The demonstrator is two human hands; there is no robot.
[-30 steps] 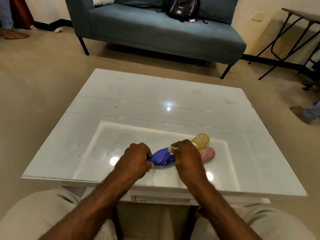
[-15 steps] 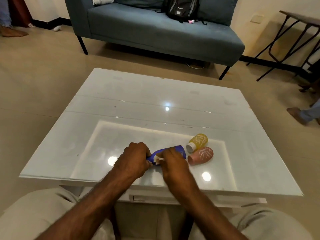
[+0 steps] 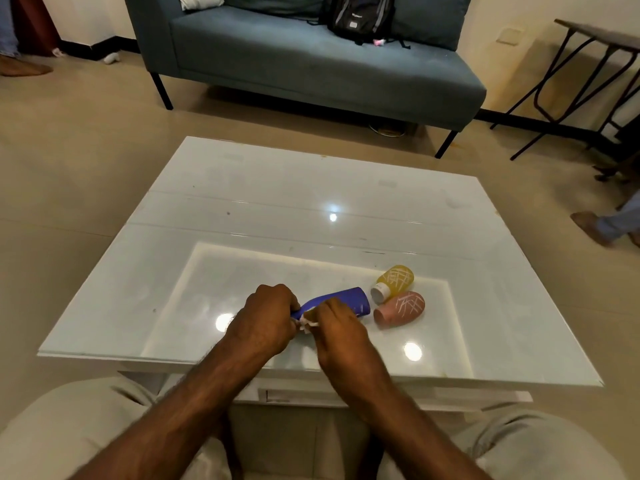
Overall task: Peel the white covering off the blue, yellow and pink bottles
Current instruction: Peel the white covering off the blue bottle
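Observation:
A blue bottle (image 3: 341, 300) lies on its side on the white glass table (image 3: 311, 209), near the front edge. My left hand (image 3: 265, 315) grips its neck end. My right hand (image 3: 341, 325) pinches a small bunched white piece of covering (image 3: 307, 322) at that same end. To the right lie a yellow bottle (image 3: 394, 281) with a white cap and a pink bottle (image 3: 400, 308), both on their sides and both crossed by white strands of covering.
A blue-grey sofa (image 3: 311, 60) with a black backpack (image 3: 360, 13) stands beyond the table. A dark folding table (image 3: 595, 81) is at the far right. Other people's feet (image 3: 595, 230) show at the right and at the top left. My knees are below the table's front edge.
My right hand has slid from the blue bottle's far end to its neck end, pulling white covering with it. More of the blue body and the yellow bottle's cap now show.

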